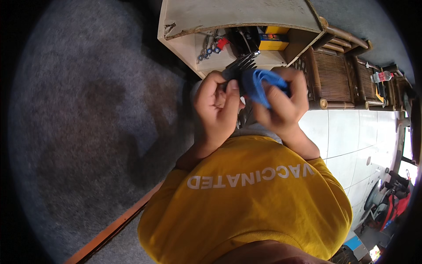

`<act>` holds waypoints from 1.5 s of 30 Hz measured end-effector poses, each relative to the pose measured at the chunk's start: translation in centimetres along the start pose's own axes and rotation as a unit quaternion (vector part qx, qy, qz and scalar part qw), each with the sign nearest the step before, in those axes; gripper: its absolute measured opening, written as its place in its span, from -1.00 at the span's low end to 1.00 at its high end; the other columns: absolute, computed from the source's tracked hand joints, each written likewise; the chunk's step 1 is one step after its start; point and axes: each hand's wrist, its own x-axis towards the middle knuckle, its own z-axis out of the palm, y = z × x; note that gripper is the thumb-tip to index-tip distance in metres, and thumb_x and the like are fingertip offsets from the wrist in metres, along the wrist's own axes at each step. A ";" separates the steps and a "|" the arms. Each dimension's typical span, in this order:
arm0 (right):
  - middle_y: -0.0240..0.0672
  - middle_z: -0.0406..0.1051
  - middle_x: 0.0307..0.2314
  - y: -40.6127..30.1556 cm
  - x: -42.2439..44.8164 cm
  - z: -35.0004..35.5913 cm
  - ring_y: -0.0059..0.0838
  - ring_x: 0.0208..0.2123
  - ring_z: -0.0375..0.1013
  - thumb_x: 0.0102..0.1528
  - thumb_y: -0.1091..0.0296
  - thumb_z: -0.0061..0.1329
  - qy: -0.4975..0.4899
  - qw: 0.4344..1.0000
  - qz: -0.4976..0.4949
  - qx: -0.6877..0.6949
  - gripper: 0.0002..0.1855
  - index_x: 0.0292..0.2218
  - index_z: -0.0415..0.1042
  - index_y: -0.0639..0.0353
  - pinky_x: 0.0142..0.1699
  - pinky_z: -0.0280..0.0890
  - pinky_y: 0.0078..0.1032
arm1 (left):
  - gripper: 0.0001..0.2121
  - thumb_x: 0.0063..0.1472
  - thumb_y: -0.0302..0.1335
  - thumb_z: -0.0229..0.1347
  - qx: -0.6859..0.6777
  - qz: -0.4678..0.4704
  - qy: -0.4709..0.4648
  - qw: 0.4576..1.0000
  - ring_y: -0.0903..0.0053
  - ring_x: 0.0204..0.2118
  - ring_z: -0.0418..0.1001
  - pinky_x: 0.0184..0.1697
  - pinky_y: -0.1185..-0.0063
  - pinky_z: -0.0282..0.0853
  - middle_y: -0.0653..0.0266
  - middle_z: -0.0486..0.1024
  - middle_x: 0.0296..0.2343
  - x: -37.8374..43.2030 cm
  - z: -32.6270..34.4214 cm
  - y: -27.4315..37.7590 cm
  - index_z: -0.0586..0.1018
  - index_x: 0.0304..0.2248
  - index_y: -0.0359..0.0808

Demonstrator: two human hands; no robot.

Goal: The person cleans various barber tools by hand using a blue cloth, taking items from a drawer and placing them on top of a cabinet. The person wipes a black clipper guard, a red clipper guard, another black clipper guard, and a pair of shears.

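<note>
My left hand (219, 109) grips a dark toothed piece (242, 66) that looks like a hair clipper guard comb, its teeth pointing up and to the right. In my right hand (283, 105) is a folded blue cloth (260, 87), pressed close beside the dark piece; motion blurs both hand and cloth. Whether the cloth touches the teeth cannot be made out. Both hands are held in front of my chest, before an open compartment of a worn wooden cabinet (237, 11). My fingers partly hide the lower end of the dark piece.
Inside the compartment lie several scissors (207, 52), a red piece (223, 43), a black item (244, 39) and a yellow box (273, 42). To the right stands a bamboo bench (333, 76) with a plastic bottle (382, 77). A rough grey wall (82, 115) rises at left.
</note>
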 end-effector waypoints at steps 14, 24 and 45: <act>-0.21 0.30 -0.47 0.2 0.7 1.1 -0.31 -0.59 0.31 -0.37 0.48 0.06 -0.059 0.996 0.065 0.001 -0.71 -0.46 0.40 0.20 -0.54 0.23 -0.48 | -0.93 0.15 -0.61 -0.02 0.051 -0.051 -0.047 0.996 0.75 -0.49 0.39 -0.46 0.76 0.31 0.37 0.40 -0.52 0.7 -0.9 -1.7 0.45 -0.38 -0.47; -0.17 0.30 -0.48 2.3 0.0 1.4 -0.29 -0.58 0.31 -0.38 0.55 -0.01 -0.013 0.996 0.087 0.009 -0.73 -0.48 0.41 0.23 -0.53 0.22 -0.49 | -0.90 0.16 -0.53 0.00 0.067 -0.135 -0.053 0.987 0.82 -0.66 0.34 -0.64 0.82 0.16 0.46 0.38 -0.67 0.8 -1.0 -1.1 0.45 -0.44 -0.41; -0.16 0.28 -0.50 3.2 0.0 1.9 -0.29 -0.60 0.30 -0.34 0.57 0.02 0.044 0.995 0.088 0.023 -0.73 -0.46 0.37 0.27 -0.54 0.22 -0.53 | -0.88 0.16 -0.56 -0.01 0.047 -0.102 -0.046 0.993 0.85 -0.69 0.23 -0.66 0.80 0.18 0.45 0.33 -0.68 1.0 -1.0 -1.8 0.41 -0.51 -0.42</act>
